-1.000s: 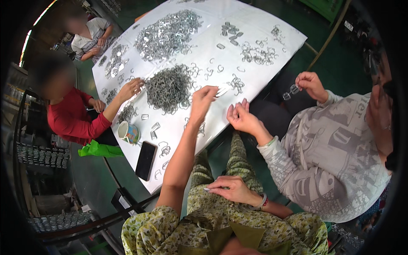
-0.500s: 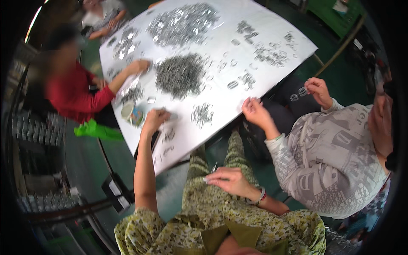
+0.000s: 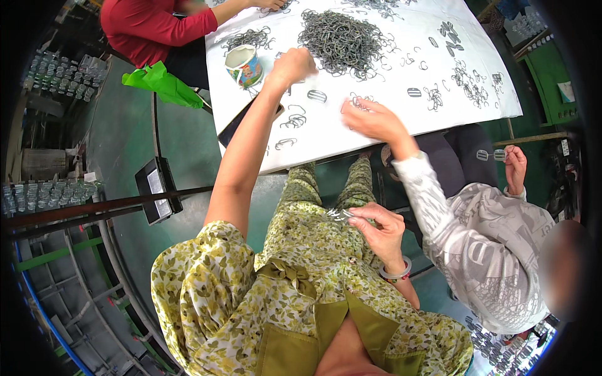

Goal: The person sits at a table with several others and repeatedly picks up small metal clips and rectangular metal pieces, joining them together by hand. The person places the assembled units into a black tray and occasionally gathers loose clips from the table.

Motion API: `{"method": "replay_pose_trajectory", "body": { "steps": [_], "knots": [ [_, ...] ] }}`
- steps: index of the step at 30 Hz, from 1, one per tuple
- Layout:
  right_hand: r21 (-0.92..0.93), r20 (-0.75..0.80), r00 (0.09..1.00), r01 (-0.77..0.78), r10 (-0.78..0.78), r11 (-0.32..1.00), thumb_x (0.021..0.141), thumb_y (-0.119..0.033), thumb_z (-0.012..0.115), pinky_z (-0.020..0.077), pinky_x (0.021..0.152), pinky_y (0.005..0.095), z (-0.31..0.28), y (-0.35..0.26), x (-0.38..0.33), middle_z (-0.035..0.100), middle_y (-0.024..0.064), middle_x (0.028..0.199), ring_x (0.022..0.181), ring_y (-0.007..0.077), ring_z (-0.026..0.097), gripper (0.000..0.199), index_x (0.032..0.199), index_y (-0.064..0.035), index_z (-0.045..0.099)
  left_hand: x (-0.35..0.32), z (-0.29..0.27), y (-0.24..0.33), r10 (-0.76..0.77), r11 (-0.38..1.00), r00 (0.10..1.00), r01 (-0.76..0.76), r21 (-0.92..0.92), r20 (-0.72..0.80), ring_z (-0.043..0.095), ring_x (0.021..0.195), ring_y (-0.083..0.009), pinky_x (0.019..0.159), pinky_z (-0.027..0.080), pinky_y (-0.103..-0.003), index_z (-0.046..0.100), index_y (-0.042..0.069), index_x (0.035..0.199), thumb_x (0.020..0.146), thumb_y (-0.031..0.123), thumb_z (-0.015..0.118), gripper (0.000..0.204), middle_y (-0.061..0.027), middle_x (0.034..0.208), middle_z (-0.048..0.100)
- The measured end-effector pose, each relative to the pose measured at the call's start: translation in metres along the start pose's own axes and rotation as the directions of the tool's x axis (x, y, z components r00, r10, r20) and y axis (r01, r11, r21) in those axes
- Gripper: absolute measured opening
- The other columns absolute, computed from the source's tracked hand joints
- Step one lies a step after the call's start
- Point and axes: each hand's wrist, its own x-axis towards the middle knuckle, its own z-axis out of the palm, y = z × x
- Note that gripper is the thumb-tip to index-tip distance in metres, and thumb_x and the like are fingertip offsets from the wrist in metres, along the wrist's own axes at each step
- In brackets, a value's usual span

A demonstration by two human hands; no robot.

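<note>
My left hand (image 3: 295,66) is stretched over the white table (image 3: 326,133), close to a large pile of dark wire rings (image 3: 345,44). Its fingers are curled together, and what they hold, if anything, is hidden. Just beside it lies an oval slotted buckle (image 3: 317,96). Above my lap, my right hand (image 3: 380,229) pinches a few small shiny metal links (image 3: 337,214) between thumb and fingers. Loose wire rings (image 3: 293,118) lie on the table near my left forearm.
A colourful tub (image 3: 244,66) and a dark phone (image 3: 235,123) are left of my forearm. A grey-sleeved co-worker's hand (image 3: 376,122) reaches over the table; their other hand (image 3: 515,164) holds linked buckles (image 3: 492,155). A red-sleeved person (image 3: 169,28) works at upper left.
The view has shifted, so the table sits higher. My left hand has moved nearer the large pile. The grey-sleeved co-worker's near hand has reached farther over the table.
</note>
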Motion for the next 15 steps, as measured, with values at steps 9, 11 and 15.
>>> {"method": "replay_pose_trajectory", "body": {
  "steps": [9, 11, 15],
  "knots": [
    [-0.033, -0.007, 0.997, 0.075, -0.075, 0.997, 0.076, 0.007, 0.075, 0.0515, 0.060, 0.0285, 0.007, 0.000, 0.004, 0.072, 0.0107, 0.083, 0.069, 0.0176, 0.067, 0.016, 0.090, 0.0005, 0.072, -0.135, -0.178, 0.155, 0.163, 0.776, 0.176, -0.631, 0.016, -0.971, 0.060, 0.088, -0.0127, 0.081, 0.047, -0.030, 0.068, 0.008, 0.101, 0.091, 0.020, 0.063, 0.017, -0.0012, 0.090, 0.067],
    [-0.007, -0.006, 0.998, 0.066, -0.066, 0.998, 0.075, 0.007, 0.075, 0.0514, 0.060, 0.0288, 0.004, 0.000, 0.008, 0.072, 0.0108, 0.082, 0.068, 0.0180, 0.067, 0.016, 0.089, 0.0008, 0.072, -0.175, -0.198, 0.180, 0.248, 0.557, -0.389, -0.692, 0.459, -0.887, 0.060, 0.092, -0.0102, 0.083, 0.047, -0.031, 0.064, 0.009, 0.099, 0.092, 0.021, 0.060, 0.014, 0.0019, 0.095, 0.067],
    [0.004, 0.014, 0.998, 0.061, -0.061, 0.998, 0.075, 0.007, 0.075, 0.0511, 0.059, 0.0293, 0.003, -0.003, 0.014, 0.072, 0.0123, 0.082, 0.068, 0.0190, 0.067, 0.016, 0.090, 0.0022, 0.072, -0.200, -0.167, 0.219, 0.299, 0.103, -0.681, -0.674, 0.732, -0.669, 0.054, 0.119, -0.0229, 0.104, 0.041, -0.042, 0.062, 0.008, 0.121, 0.101, 0.027, 0.047, 0.031, -0.0055, 0.127, 0.062]
  ]
}}
